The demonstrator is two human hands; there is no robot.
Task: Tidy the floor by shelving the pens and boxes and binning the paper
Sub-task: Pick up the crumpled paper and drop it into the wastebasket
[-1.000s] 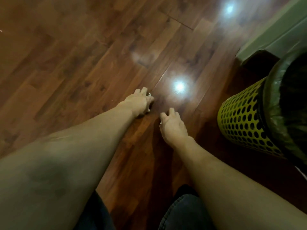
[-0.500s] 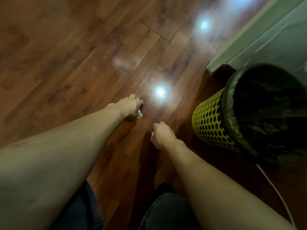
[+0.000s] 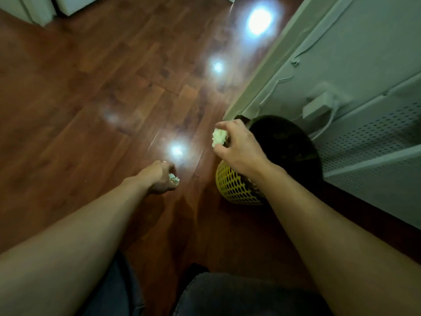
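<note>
Head view: you hold a paper wad in each hand beside the bin.

Your right hand [image 3: 239, 148] pinches a crumpled paper [image 3: 219, 137] in curled fingers at the near rim of the yellow bin [image 3: 237, 190]. Your left hand [image 3: 160, 177], lower over the floor [image 3: 91, 99], has its fingers clamped round a smaller wad [image 3: 173, 178].

I note the right hand [image 3: 237, 147] has risen from the wooden floor, now gripping a crumpled white paper ball [image 3: 219, 137] at the near-left rim of the yellow perforated bin [image 3: 237, 190]. The left hand [image 3: 159, 177] has closed round a smaller crumpled paper scrap [image 3: 173, 178].
</note>
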